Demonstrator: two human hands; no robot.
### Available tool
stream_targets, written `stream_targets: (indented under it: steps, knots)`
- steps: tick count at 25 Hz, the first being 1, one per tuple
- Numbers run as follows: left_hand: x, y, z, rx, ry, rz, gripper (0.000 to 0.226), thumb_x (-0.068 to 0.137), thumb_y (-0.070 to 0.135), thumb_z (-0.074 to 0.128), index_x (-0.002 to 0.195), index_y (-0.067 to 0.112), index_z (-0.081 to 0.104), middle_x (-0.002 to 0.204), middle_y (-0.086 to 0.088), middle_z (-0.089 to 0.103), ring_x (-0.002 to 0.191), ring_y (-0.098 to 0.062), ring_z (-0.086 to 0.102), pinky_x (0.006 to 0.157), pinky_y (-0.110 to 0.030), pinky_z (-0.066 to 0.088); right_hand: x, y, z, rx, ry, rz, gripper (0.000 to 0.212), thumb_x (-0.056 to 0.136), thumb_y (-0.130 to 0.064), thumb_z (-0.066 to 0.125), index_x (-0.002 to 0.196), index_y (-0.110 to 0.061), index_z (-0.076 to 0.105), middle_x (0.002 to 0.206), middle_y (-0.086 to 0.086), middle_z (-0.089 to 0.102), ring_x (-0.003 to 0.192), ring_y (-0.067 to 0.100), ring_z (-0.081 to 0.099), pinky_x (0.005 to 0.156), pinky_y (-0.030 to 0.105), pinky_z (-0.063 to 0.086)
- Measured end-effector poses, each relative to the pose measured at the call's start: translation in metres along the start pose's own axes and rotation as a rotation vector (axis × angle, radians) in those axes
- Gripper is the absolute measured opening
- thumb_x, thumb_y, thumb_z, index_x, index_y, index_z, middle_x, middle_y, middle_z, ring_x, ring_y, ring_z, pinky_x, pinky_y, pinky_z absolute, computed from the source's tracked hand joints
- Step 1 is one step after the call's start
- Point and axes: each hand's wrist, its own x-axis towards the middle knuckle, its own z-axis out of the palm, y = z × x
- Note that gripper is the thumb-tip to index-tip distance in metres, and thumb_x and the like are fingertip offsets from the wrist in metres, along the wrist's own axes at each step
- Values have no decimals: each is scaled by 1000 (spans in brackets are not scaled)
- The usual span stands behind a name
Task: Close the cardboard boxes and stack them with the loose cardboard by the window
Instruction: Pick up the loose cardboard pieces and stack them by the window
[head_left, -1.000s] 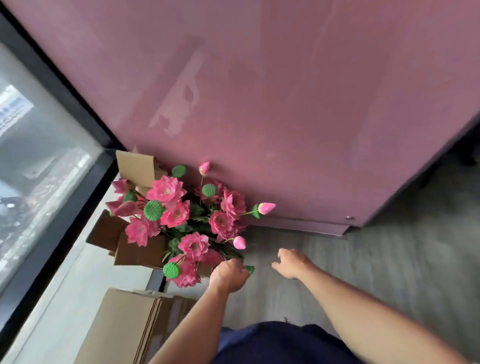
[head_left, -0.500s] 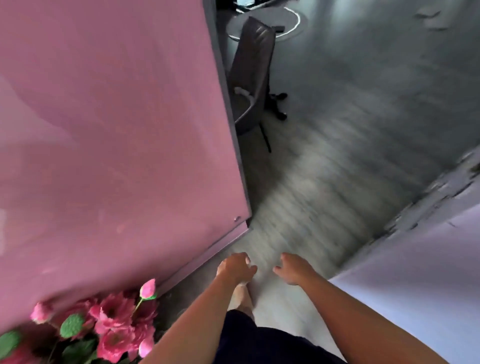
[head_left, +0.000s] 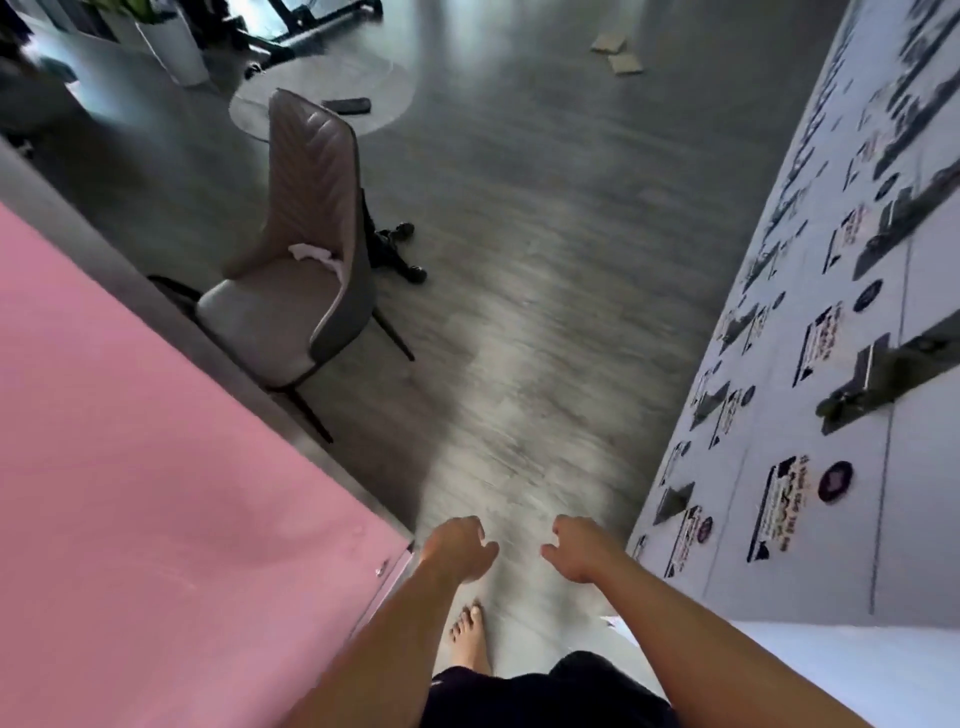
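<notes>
Turning from the window stack; left hand (head_left: 457, 548) and right hand (head_left: 576, 545) loosely curled, empty; loose cardboard (head_left: 618, 52) lies far across the floor (head_left: 519, 312).

Grey wood floor (head_left: 545, 260) bears a chair (head_left: 301, 249) and distant cardboard pieces (head_left: 618, 54).

cardboard pieces (head_left: 618, 52): two small flat tan bits | pose: lying flat on the grey floor (head_left: 545, 260), close beside each other, a bit blurry | place: far ahead of both hands, a little to the right side, well apart from them | boxes: cannot tell if any are here
</notes>
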Motion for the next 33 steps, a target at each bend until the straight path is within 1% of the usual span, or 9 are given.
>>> stream_targets:
  steps: [4, 8, 11, 14, 16, 19, 22, 25, 33]
  knots:
    - [61, 38, -52, 90, -25, 66, 47, 96, 51, 50, 134, 22, 55, 138, -4, 56, 126, -24, 54, 99, -35, 45, 41, 10, -37, 51, -34, 30, 46, 95, -47, 47, 128, -16, 53, 131, 7, 58, 115, 27, 59, 82, 32, 44]
    - [121, 95, -106, 85, -3, 113, 46, 96, 50, 50, 133, 23, 56, 138, -3, 56, 126, -24, 54, 99, -34, 44, 101, 36, -90, 88, -62, 87, 49, 95, -49, 49, 130, -16, 52, 134, 9, 58, 117, 28, 58, 86, 33, 45]
    - [161, 129, -146, 83, 14, 134, 43, 95, 47, 51, 129, 22, 58, 135, -3, 59, 123, -24, 55, 98, -33, 45, 143, 48, -151, 273, -6, 135, 50, 95, -51, 53, 128, -14, 54, 132, 9, 59, 116, 27, 58, 87, 31, 45]
    - [206, 157, -185, 114, 8, 181, 43, 95, 44, 51, 129, 17, 58, 133, -6, 60, 121, -26, 57, 97, -34, 47, 174, 71, -218, 472, 160, 202, 47, 94, -47, 57, 127, -13, 58, 130, 11, 61, 114, 28, 60, 88, 31, 45]
    - [240, 174, -200, 192, -6, 220, 46, 97, 45, 50, 132, 16, 56, 135, -9, 59, 123, -27, 56, 101, -36, 47, 186, 92, -246, 421, 211, 259, 51, 94, -48, 54, 134, -15, 54, 136, 9, 58, 119, 28, 57, 91, 32, 45]
    - [287, 205, -226, 218, -27, 337, 46, 97, 49, 52, 131, 19, 58, 134, -7, 60, 122, -26, 57, 99, -34, 46, 213, 108, -271, 318, 177, 340, 51, 95, -48, 51, 131, -13, 55, 137, 9, 57, 120, 29, 57, 92, 31, 46]
    - [335, 216, -267, 229, -53, 443, 46, 95, 50, 53, 129, 21, 59, 133, -5, 60, 121, -26, 57, 96, -34, 46, 253, 84, -296, 300, 159, 375, 51, 96, -50, 51, 131, -12, 53, 135, 11, 57, 119, 29, 56, 95, 33, 48]
    - [384, 201, -332, 307, -54, 459, 48, 96, 52, 52, 132, 21, 57, 134, -5, 58, 121, -26, 56, 94, -36, 46, 297, 37, -334, 293, 113, 377, 53, 97, -50, 49, 133, -12, 50, 135, 10, 57, 120, 28, 56, 94, 32, 47]
    - [502, 142, -469, 308, -88, 267, 41, 92, 44, 50, 119, 17, 62, 123, -7, 65, 112, -28, 62, 88, -35, 50, 432, -81, -443, 310, 90, 258, 51, 94, -49, 51, 133, -16, 52, 134, 7, 57, 118, 27, 57, 91, 36, 48]
